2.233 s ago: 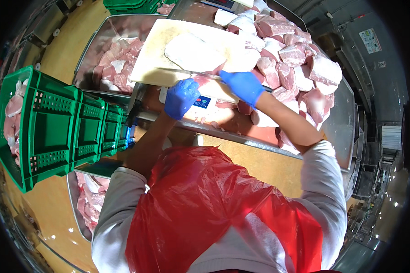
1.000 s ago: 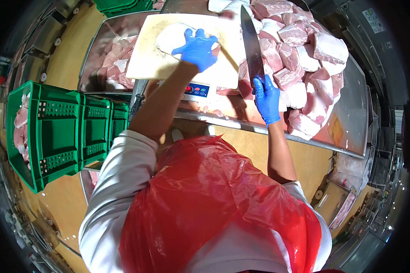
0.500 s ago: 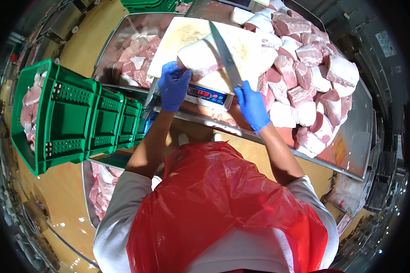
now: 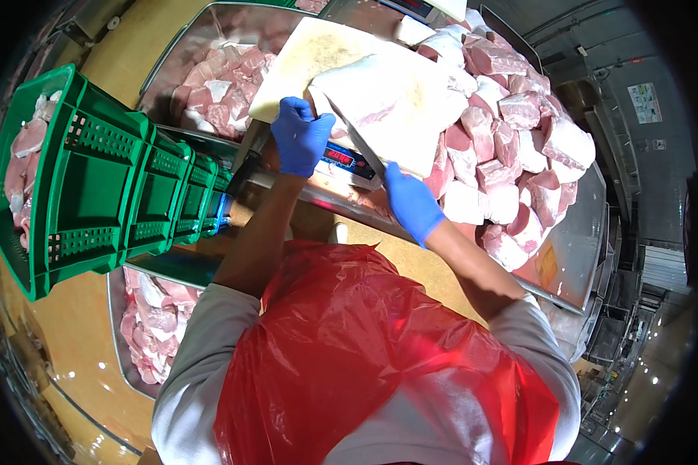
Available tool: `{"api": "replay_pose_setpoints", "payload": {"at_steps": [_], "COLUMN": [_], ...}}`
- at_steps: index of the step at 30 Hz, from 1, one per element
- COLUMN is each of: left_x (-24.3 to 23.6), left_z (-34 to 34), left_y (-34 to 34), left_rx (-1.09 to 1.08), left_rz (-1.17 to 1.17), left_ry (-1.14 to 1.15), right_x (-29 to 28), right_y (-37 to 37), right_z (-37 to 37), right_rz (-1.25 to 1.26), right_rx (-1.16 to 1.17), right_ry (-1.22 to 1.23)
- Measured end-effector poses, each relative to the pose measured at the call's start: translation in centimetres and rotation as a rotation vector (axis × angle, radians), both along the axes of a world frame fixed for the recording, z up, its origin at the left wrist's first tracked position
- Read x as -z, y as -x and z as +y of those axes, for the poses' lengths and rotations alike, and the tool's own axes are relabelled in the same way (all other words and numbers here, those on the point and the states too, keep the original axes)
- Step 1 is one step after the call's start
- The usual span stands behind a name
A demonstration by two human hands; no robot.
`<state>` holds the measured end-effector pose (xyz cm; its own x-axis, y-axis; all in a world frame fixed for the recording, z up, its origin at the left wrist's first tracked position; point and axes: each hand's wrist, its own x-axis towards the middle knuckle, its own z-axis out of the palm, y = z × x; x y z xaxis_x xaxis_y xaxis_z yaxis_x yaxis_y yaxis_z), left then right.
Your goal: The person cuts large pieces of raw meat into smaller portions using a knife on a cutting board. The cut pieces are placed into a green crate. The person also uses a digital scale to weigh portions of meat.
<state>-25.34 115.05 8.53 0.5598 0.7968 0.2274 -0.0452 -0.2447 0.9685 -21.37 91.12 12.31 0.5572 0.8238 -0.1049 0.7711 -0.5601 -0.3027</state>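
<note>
My right hand (image 4: pixel 412 201), in a blue glove, is closed round the handle of a long knife (image 4: pixel 362 145). The blade slants up and left across the near left end of a large pale slab of pork (image 4: pixel 361 89). Curled at that same end is my blue-gloved left hand (image 4: pixel 301 138), its fingers closed against the meat; the fingertips are partly hidden. The pork lies on a white cutting board (image 4: pixel 293 76). Just under the board's near edge sits a digital scale (image 4: pixel 347 161) with a lit red display.
Many pork chunks (image 4: pixel 512 147) are heaped on the metal table (image 4: pixel 570 267) at right. A metal bin (image 4: pixel 167 74) of cut meat stands beyond my left hand. Stacked green crates (image 4: pixel 85 194) are at left, above another metal tub (image 4: pixel 116 310) of meat.
The knife has swung from pointing away, raised over the board, to lying across the pork's left end. My left hand has stayed at that end. The whole view has shifted slightly.
</note>
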Motion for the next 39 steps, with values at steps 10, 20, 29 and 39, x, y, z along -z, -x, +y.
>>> {"api": "replay_pose_setpoints", "payload": {"at_steps": [10,20,29,39], "left_x": [-3.6,1.8,3.3,2.8], "left_z": [1.5,3.9,5.2,2.8], "left_y": [-0.7,0.9,1.0,5.2], "left_rx": [0.107,0.122,0.165,0.417], "left_rz": [0.315,0.146,0.012,0.034], "left_ry": [-0.113,-0.063,0.105,0.255], "right_x": [-10.9,-4.1,-3.2,-9.1], "right_y": [4.6,0.1,3.1,7.8], "right_z": [-3.1,15.6,8.2,1.9], "right_rz": [0.037,-0.054,-0.068,-0.065], "right_rx": [0.157,0.267,0.067,0.177], "right_ry": [-0.042,-0.357,0.051,0.124]}}
